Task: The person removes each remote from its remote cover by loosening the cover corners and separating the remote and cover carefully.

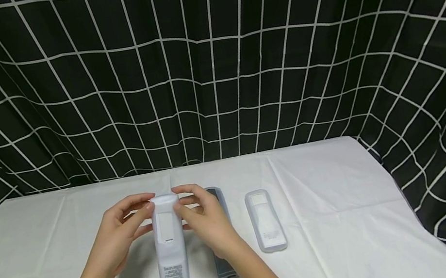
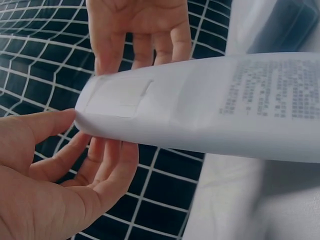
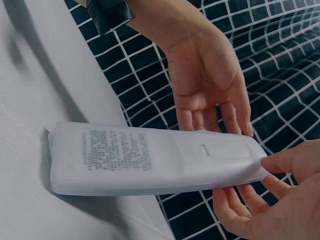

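Observation:
A long white remote control, apparently in a translucent cover, shows its back with a printed label and a battery lid. My left hand pinches its far end from the left between thumb and fingers. From the right, my right hand grips the same end. In the left wrist view the remote control slants over the cloth's edge, fingers along both sides. The near end of the remote control is close to the white cloth in the right wrist view; I cannot tell whether it touches.
A dark remote control in a clear cover lies partly behind my right hand and forearm. To its right is a smaller white remote control, also covered. White cloth covers the table; a black grid-patterned curtain hangs around it.

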Tool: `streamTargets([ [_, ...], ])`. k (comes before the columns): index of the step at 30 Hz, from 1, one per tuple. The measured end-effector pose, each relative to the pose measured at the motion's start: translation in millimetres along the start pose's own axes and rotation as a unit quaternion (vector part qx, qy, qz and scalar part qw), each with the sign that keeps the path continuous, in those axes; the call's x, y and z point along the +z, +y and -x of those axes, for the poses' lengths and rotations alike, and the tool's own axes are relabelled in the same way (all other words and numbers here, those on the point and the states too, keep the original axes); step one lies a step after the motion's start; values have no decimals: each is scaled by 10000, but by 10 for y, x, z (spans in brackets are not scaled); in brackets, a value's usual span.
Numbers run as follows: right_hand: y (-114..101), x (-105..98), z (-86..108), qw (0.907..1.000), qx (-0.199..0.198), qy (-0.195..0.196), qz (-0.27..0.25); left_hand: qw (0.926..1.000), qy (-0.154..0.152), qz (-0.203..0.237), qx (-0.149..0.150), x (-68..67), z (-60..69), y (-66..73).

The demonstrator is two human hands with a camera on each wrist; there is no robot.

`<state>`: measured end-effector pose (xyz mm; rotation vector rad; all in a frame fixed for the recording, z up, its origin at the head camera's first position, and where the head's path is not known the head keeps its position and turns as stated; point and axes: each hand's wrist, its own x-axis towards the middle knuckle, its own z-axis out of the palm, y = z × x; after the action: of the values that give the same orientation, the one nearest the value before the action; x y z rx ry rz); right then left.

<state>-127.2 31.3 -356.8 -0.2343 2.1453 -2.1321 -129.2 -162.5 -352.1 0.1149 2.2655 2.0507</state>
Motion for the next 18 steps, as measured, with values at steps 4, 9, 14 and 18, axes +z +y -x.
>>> streamTargets([
  [4, -32, -11, 24, 9998, -176, -15, 56, 9999, -6, -15, 100, 14, 26, 38],
  [9, -64, -20, 36, 9991, -414, -10, 96, 9996, 17, 16, 287, 18, 67, 99],
  [14, -102, -22, 47, 9980, -627, 21, 71, 9988, 38, 73, 492, 16, 100, 145],
  [18, -125, -28, 61, 9971, -751, 26, 89, 9976, 46, 184, 662, 21, 116, 171],
])
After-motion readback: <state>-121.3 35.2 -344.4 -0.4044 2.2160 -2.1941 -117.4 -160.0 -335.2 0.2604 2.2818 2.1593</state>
